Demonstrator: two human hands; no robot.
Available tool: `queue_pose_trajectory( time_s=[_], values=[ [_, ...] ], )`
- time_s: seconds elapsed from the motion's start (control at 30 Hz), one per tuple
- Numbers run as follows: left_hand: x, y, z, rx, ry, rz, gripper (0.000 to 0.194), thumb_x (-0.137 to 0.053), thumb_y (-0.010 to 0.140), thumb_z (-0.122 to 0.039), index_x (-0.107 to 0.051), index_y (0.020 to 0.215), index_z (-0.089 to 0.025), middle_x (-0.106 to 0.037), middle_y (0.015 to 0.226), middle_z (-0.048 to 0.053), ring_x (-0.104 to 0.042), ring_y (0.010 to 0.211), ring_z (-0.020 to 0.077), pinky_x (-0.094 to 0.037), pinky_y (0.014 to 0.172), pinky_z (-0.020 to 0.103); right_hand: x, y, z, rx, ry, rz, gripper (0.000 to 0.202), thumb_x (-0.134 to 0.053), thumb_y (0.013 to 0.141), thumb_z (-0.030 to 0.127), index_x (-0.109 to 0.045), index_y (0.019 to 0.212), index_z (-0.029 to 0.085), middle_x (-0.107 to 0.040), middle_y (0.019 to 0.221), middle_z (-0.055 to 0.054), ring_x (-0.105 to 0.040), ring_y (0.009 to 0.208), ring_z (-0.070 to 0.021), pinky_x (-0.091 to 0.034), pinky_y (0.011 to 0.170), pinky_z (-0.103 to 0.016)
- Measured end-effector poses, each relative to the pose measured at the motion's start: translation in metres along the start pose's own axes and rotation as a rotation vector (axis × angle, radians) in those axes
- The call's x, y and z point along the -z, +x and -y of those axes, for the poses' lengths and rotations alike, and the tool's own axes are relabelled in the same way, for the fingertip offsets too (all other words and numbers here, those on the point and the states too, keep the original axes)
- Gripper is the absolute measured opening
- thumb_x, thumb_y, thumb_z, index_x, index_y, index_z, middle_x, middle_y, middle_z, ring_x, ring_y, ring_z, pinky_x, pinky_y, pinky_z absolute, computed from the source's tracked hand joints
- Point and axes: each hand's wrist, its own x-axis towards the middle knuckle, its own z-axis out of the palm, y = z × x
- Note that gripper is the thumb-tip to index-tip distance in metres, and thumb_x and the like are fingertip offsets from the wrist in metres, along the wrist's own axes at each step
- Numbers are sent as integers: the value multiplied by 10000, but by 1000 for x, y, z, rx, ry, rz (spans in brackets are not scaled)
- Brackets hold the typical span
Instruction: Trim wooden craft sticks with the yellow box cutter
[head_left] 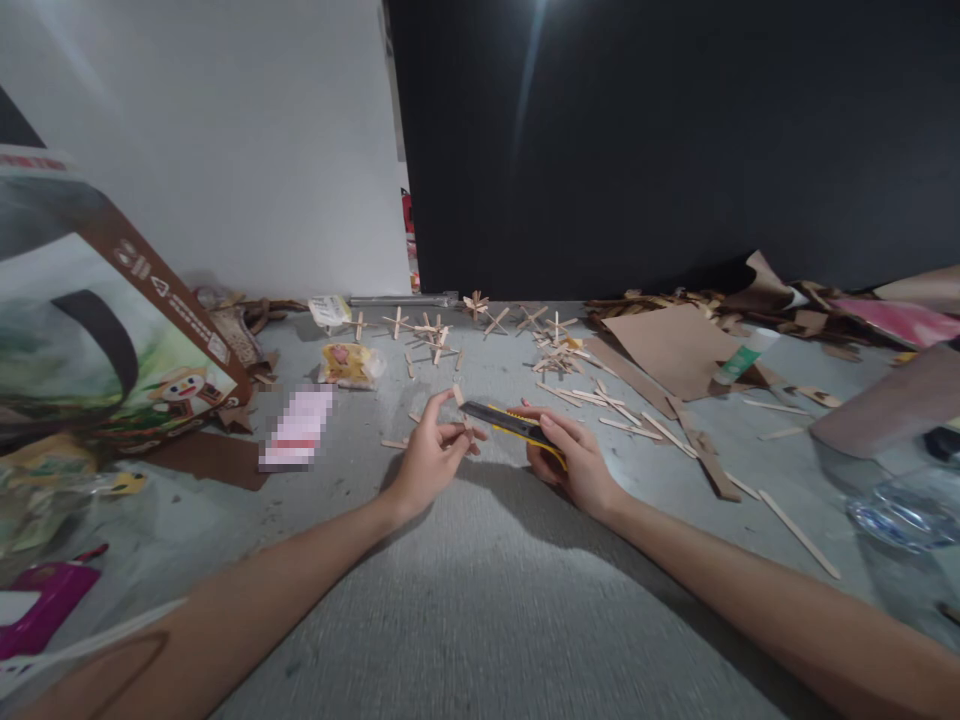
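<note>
Between the fingertips of my left hand is a short piece of popsicle stick, held tilted above the table. My right hand is wrapped round a black and yellow utility knife. The knife's front end points left and meets the stick piece or lies just in front of it; I cannot tell which. Small stick pieces lie on the table just left of my left hand. Behind my hands stand several small crossed-stick shapes. Loose popsicle sticks are scattered beyond my right hand.
A large printed bag stands at the left, near a yellow snack packet and a purple object. Cardboard pieces, a green and white tube and a clear plastic bottle lie right. A black panel rises behind.
</note>
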Motion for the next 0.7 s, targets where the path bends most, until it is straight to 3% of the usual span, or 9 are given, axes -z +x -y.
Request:
queue_pose_trajectory(
  time_s=[0.4, 0.7],
  values=[
    [1, 4, 0, 37, -28, -90, 483, -725, 875, -315, -462, 1268, -215, -803, 859, 24, -732, 677, 162, -572, 703, 304, 0, -3, 0, 12, -120, -26, 555, -599, 957, 635, -727, 1194, 149, -443, 493, 76, -338, 394, -101, -214, 416, -238],
    [2, 4, -2, 27, -25, -78, 358, -734, 863, -353, -482, 1083, -224, -795, 864, 34, -720, 678, 162, -561, 705, 308, -1, -3, 2, 23, -124, -26, 537, -595, 969, 623, -725, 1188, 150, -441, 484, 80, -331, 393, -98, -218, 408, -231]
  ],
)
